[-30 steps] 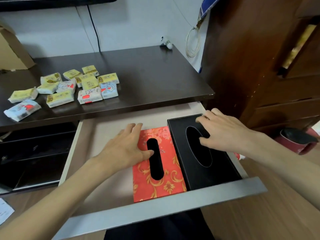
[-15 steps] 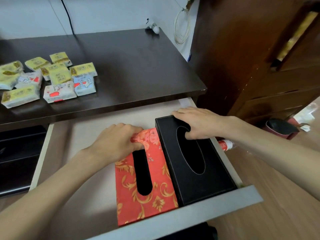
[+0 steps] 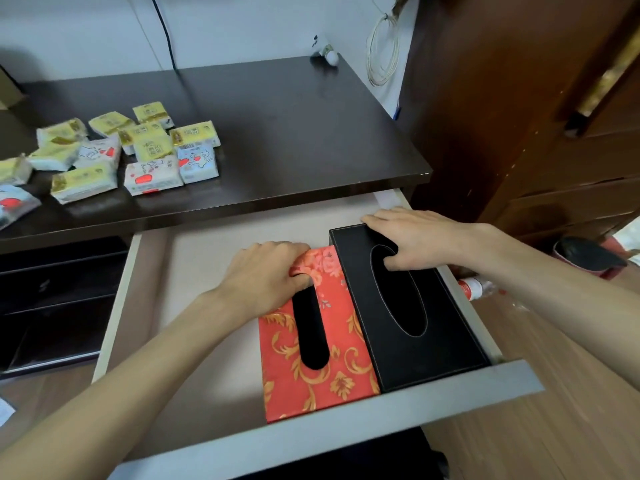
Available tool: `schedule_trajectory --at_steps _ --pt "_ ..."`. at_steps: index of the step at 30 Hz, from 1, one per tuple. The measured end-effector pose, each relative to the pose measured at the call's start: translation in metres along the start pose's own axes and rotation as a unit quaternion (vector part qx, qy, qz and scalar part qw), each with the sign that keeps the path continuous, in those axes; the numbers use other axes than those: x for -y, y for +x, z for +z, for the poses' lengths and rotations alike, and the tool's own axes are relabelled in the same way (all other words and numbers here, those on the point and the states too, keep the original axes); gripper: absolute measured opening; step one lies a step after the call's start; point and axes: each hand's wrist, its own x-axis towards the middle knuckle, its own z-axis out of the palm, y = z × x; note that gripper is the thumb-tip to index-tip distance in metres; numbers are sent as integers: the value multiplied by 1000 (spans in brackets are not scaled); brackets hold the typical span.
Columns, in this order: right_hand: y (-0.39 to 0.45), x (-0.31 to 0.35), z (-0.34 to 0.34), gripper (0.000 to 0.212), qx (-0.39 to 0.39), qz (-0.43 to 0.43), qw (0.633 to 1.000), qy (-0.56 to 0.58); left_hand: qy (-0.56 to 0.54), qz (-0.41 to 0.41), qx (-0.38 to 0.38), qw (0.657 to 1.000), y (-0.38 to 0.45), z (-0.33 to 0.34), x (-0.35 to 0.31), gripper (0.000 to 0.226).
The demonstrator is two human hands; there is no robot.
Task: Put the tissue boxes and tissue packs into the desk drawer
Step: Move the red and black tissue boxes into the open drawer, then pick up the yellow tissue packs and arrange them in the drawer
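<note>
The left hand [image 3: 266, 277] grips the far end of the red tissue box [image 3: 317, 344], fingers curled over its back edge and the thumb tucked into the top of its dark slot. The right hand [image 3: 415, 237] lies across the far end of the black tissue box [image 3: 408, 317], fingers spread flat along the back edge and the thumb hooked into the oval opening; it presses and holds the box rather than lifting it.

Two tissue boxes sit in the open drawer [image 3: 346, 434], touching side by side against its right wall and front panel. About thirteen tissue packs [image 3: 114, 154] lie clustered on the left of the dark tabletop [image 3: 294, 133], some yellow, some white with red and blue print; those at the left edge are cut off, so the count is not certain.

Compared with one second ago, both hands sit farther back on the boxes: the left was lying flat and open on the red lid and is now curled over its end, and the right has slid to the black box's rear edge. The boxes stay in their places.
</note>
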Motion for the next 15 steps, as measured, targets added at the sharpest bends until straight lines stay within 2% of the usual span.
schedule_trajectory --at_steps 3,6,10,12,15 --pt "-2 7 -13 58 11 1 1000 25 -77 -10 42 996 -2 -4 1 20" --pt "-2 16 -34 42 -7 -14 998 60 -152 3 71 986 -4 -15 5 32" --pt "13 45 -66 38 -85 -11 986 140 -173 -12 16 985 -17 -45 27 45" --pt "29 67 -80 35 -132 -19 976 173 -145 -35 -28 988 -26 -67 50 37" --pt "62 100 -96 29 -176 -40 942 281 -150 -88 -81 982 -44 -99 90 29"
